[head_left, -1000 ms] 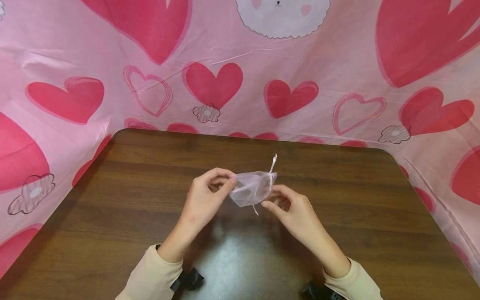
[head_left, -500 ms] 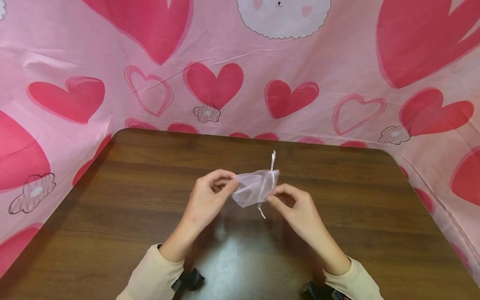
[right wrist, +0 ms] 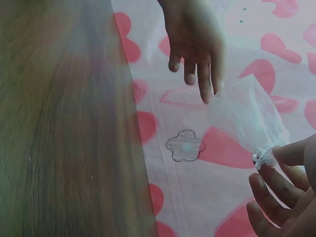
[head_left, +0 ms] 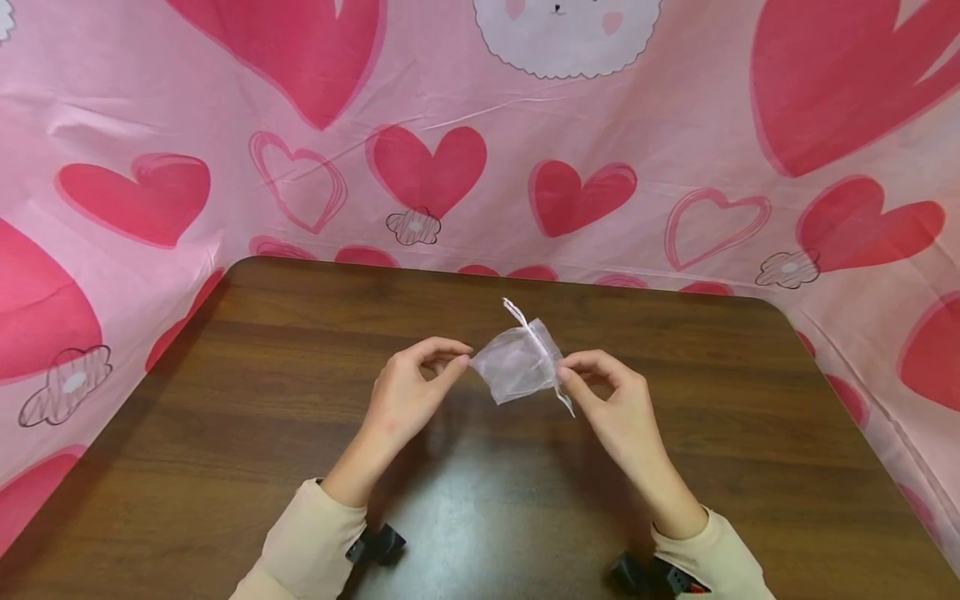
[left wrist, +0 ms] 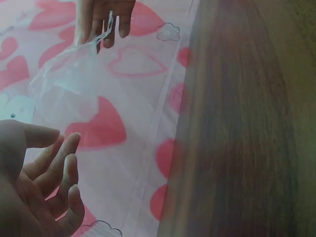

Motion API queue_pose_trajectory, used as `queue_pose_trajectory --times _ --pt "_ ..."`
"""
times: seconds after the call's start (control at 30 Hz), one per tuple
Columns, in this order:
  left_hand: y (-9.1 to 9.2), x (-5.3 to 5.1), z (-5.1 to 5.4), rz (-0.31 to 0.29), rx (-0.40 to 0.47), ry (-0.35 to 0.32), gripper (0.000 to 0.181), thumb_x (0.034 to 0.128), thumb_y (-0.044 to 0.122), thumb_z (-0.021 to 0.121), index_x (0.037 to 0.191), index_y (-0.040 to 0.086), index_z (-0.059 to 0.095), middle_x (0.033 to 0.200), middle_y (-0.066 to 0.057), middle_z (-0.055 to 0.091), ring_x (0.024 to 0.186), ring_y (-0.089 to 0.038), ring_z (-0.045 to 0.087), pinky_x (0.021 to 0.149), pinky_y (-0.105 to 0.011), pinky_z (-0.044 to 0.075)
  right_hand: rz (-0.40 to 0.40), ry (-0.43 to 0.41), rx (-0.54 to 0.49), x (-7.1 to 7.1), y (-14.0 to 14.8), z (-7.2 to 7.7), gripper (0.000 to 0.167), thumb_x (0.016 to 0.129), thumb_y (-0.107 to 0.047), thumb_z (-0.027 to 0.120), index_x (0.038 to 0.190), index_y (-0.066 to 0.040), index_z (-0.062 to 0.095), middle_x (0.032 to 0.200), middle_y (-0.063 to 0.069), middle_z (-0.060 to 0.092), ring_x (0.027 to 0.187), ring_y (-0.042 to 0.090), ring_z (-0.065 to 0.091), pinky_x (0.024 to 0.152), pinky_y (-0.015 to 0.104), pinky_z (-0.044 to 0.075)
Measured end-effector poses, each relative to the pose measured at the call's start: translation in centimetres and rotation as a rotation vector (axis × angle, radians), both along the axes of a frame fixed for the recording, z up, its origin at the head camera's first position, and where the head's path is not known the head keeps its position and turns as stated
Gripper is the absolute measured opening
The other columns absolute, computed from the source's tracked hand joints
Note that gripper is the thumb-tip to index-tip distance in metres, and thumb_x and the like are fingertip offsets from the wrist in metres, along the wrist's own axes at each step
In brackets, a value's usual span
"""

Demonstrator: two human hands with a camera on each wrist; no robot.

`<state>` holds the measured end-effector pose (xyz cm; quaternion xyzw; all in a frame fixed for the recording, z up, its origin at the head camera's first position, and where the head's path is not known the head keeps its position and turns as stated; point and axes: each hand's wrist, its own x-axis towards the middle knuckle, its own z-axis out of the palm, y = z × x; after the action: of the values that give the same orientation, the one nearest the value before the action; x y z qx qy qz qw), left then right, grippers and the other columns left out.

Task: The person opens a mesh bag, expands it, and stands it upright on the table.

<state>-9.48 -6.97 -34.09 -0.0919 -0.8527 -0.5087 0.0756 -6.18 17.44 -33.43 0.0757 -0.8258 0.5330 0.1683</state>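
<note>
A sheer white drawstring pouch (head_left: 513, 367) hangs stretched between the two hands above the table. My left hand (head_left: 408, 390) pinches its lower left corner between thumb and fingertips. At the other end, my right hand (head_left: 613, 404) pinches the gathered mouth side beside the white drawstring (head_left: 516, 311). One cord end sticks up past the far edge; another dangles near the right fingertips. In the right wrist view the pouch (right wrist: 244, 113) looks see-through, and nothing shows inside it. The left wrist view has the left hand's other fingers (left wrist: 71, 168) loosely bent, away from the fabric.
A dark brown wooden table (head_left: 262, 400) lies beneath the hands. Pink cloth (head_left: 600, 108) printed with red hearts stands along its back and sides. Small black devices (head_left: 378, 546) are strapped at both wrists, beside beige sleeves (head_left: 311, 542).
My right hand has moved slightly right and away from the body, pulling the pouch flatter and turning it. The upper cord end now tilts left. The left hand stays nearly in place.
</note>
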Motion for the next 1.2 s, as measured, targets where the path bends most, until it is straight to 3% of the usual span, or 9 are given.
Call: queue_pose_trajectory --times 0.23,0.43,0.57,0.77,0.93,1.07,1.2 --pt "-0.2 -0.2 -0.1 0.021 -0.044 -0.029 0.013 0.0921 0.029 0.071 0.103 0.025 0.076 0.085 0.014 0.071 0.077 -0.007 0.062 0.068 -0.035 0.042 -0.024 0.124 0.162 -0.7 0.6 -0.9 0.006 0.087 -0.006 0.076 0.092 -0.009 0.074 0.086 -0.001 0.071 0.075 0.015 0.062 0.066 0.021 0.047" --pt "-0.3 -0.3 -0.1 0.033 -0.105 -0.052 0.013 0.0926 0.031 0.070 0.103 0.028 0.076 0.086 0.015 0.070 0.078 -0.006 0.062 0.069 -0.036 0.043 -0.019 0.250 0.377 -1.2 0.9 -1.6 0.015 0.079 0.000 0.081 0.089 -0.009 0.074 0.081 -0.002 0.068 0.078 0.015 0.063 0.072 0.034 0.049" --pt "-0.3 -0.3 0.0 0.041 -0.135 -0.066 0.012 0.0925 0.034 0.069 0.103 0.031 0.075 0.084 0.016 0.069 0.077 -0.006 0.062 0.068 -0.037 0.043 -0.010 0.266 0.492 -1.4 1.1 -1.9 0.017 0.078 -0.001 0.082 0.088 -0.013 0.074 0.082 -0.003 0.068 0.082 0.018 0.064 0.071 0.041 0.051" --pt "-0.1 -0.1 -0.2 0.040 -0.158 -0.076 0.012 0.0926 0.036 0.069 0.103 0.033 0.074 0.082 0.015 0.068 0.076 -0.007 0.060 0.068 -0.037 0.042 0.035 0.252 0.596 -1.6 1.3 -2.1 0.017 0.077 -0.003 0.084 0.086 -0.015 0.075 0.084 -0.004 0.069 0.083 0.018 0.065 0.071 0.042 0.053" --pt "0.3 0.0 -0.3 0.005 -0.174 -0.060 0.013 0.0933 0.034 0.068 0.104 0.029 0.075 0.081 0.015 0.067 0.075 -0.006 0.060 0.067 -0.036 0.042 0.109 0.257 0.666 -1.8 1.0 -2.2 0.017 0.076 -0.006 0.085 0.086 -0.016 0.075 0.084 -0.007 0.070 0.081 0.015 0.063 0.069 0.037 0.051" --pt "0.8 0.0 -0.4 -0.057 -0.190 -0.020 0.012 0.0937 0.030 0.069 0.104 0.027 0.074 0.083 0.015 0.066 0.078 -0.007 0.061 0.068 -0.036 0.044 0.156 0.261 0.701 -1.8 0.8 -2.2 0.019 0.076 -0.008 0.085 0.089 -0.016 0.074 0.087 -0.007 0.071 0.081 0.013 0.062 0.069 0.035 0.050" --pt "1.7 -0.3 -0.6 -0.132 -0.265 0.011 0.011 0.0931 0.030 0.070 0.103 0.029 0.073 0.088 0.015 0.066 0.083 -0.009 0.061 0.070 -0.037 0.046 0.203 0.277 0.722 -1.7 0.7 -2.3 0.023 0.076 -0.007 0.086 0.094 -0.014 0.074 0.090 -0.005 0.071 0.081 0.012 0.061 0.068 0.034 0.050"
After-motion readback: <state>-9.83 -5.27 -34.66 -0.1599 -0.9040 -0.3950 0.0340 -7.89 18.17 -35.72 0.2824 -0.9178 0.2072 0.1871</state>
